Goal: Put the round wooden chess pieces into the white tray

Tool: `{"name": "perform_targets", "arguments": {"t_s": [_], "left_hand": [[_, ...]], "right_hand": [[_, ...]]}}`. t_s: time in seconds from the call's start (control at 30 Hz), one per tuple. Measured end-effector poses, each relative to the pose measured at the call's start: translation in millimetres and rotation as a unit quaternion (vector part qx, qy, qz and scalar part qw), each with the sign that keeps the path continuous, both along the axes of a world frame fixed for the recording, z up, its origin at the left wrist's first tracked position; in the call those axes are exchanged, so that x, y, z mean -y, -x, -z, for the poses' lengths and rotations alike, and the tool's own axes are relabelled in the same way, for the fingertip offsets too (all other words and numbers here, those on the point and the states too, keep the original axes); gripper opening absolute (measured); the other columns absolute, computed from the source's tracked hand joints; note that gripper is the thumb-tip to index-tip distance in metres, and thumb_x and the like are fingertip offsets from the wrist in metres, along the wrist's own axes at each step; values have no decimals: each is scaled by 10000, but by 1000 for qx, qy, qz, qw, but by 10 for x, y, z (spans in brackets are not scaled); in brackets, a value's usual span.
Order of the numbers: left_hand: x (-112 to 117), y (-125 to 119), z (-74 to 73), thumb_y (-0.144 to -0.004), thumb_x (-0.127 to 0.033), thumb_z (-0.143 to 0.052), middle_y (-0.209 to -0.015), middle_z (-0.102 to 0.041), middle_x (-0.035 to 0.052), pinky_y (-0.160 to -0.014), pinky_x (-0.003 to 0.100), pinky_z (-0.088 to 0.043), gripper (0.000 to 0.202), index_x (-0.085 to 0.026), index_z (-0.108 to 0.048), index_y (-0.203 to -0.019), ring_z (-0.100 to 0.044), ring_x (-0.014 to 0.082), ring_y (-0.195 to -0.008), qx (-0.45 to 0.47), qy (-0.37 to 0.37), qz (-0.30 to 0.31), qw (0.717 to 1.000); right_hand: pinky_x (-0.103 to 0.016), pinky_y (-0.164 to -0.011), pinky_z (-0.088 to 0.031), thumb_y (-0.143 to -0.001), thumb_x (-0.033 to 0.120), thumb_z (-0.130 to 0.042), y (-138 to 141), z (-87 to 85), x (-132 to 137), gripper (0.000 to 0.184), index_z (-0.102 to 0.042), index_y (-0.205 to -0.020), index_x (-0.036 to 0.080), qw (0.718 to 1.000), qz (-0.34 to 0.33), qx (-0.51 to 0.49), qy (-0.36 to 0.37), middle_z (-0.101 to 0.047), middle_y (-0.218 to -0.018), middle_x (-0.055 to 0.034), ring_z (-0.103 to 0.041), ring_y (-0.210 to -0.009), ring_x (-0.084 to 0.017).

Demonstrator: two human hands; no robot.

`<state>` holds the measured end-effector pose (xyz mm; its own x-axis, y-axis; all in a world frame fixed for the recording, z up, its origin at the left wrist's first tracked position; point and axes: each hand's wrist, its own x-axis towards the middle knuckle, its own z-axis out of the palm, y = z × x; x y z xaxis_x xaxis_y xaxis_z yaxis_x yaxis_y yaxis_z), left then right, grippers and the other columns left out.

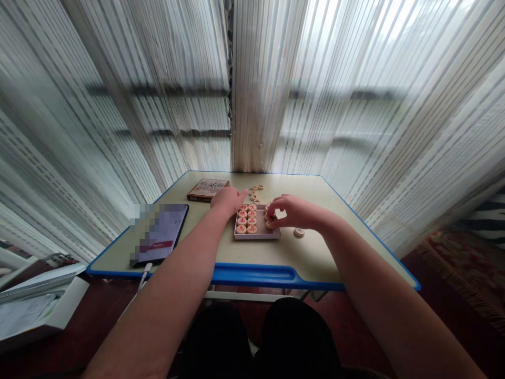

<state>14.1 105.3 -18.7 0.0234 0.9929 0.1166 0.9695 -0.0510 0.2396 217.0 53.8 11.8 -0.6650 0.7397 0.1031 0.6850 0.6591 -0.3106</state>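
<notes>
A shallow white tray [258, 236] holds two columns of round wooden Chinese chess pieces [252, 221] with red characters on its left side. Over the tray's right side, my right hand [294, 210] pinches a Chinese chess piece [270, 225] between thumb and fingers; another piece lies partly hidden under the hand. My left hand [228, 201] is at the tray's far left corner, one digit stretched out and the other fingers largely hidden. Several loose pieces [253, 196] lie beyond the tray, and a small stack of pieces [299, 232] sits to its right.
A flat printed box [207, 188] lies at the back left of the table [315, 263]. In front of it is a tablet [168, 234] with a white cable [145, 273] at its near edge. An open white box [59, 310] stands low at the left. Curtains [260, 105] hang behind.
</notes>
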Motion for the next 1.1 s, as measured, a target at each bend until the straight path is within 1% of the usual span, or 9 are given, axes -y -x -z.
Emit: {"name": "perform_targets", "arguments": {"t_s": [0.13, 0.27, 0.5, 0.63, 0.73, 0.8, 0.97, 1.1], "left_hand": [[3, 2, -3, -831, -618, -234, -893, -699, 143, -731, 368, -482, 649, -186, -717, -791, -636, 282, -871, 5, 2, -2, 1000], [6, -7, -3, -820, -647, -220, -884, -698, 150, -727, 366, -480, 681, -184, -716, -775, -635, 284, -866, 2, 5, -1, 1000], [-9, -5, 9, -835, -611, -234, -900, -698, 141, -748, 359, -475, 644, -189, -719, -809, -633, 277, -883, -4, 4, 3, 1000], [-16, -3, 15, -825, -642, -224, -898, -698, 141, -753, 355, -473, 671, -189, -717, -800, -633, 271, -867, -12, 14, 12, 1000], [-13, -6, 7, -825, -645, -210, -897, -700, 135, -745, 343, -473, 679, -193, -716, -799, -632, 267, -869, -12, 9, 12, 1000], [-7, -9, 0, -832, -632, -203, -891, -702, 135, -741, 340, -473, 675, -194, -716, -796, -633, 267, -871, -12, 5, 14, 1000], [11, -14, -9, -834, -638, -184, -858, -703, 148, -721, 347, -477, 702, -184, -712, -752, -640, 274, -843, -6, 6, 19, 1000], [15, -14, -12, -834, -636, -199, -865, -705, 142, -739, 339, -472, 686, -185, -713, -765, -638, 267, -857, -6, 4, 16, 1000]], "right_hand": [[-292, -757, -440, -690, 222, -686, 29, 59, -22, 147, -707, -835, 207, 1000, -1, 22, 1, -642, -898, -53, -563, -858, -188], [-291, -743, -440, -678, 235, -697, 62, 58, 1, 151, -703, -825, 200, 999, 3, 43, 0, -624, -874, -61, -551, -853, -194], [-277, -706, -433, -671, 274, -710, 49, 70, -17, 161, -705, -816, 205, 998, 23, 49, -13, -612, -860, -58, -536, -840, -194], [-272, -684, -430, -678, 277, -692, 50, 54, 10, 208, -694, -873, 206, 998, 34, 46, -15, -609, -853, -57, -537, -829, -190], [-273, -682, -432, -654, 276, -696, 63, 34, 41, 266, -684, -912, 213, 998, 35, 44, -10, -604, -853, -49, -539, -821, -187], [-274, -688, -435, -645, 259, -690, 70, 32, 50, 245, -687, -885, 214, 999, 30, 44, -4, -601, -849, -46, -541, -816, -186], [-277, -689, -448, -673, 229, -651, 79, 64, 30, 121, -683, -784, 197, 999, 24, 41, -6, -600, -828, -59, -546, -801, -184], [-281, -699, -448, -672, 236, -645, 86, 73, 21, 119, -675, -779, 193, 998, 26, 44, -21, -599, -823, -57, -541, -806, -184]]}}
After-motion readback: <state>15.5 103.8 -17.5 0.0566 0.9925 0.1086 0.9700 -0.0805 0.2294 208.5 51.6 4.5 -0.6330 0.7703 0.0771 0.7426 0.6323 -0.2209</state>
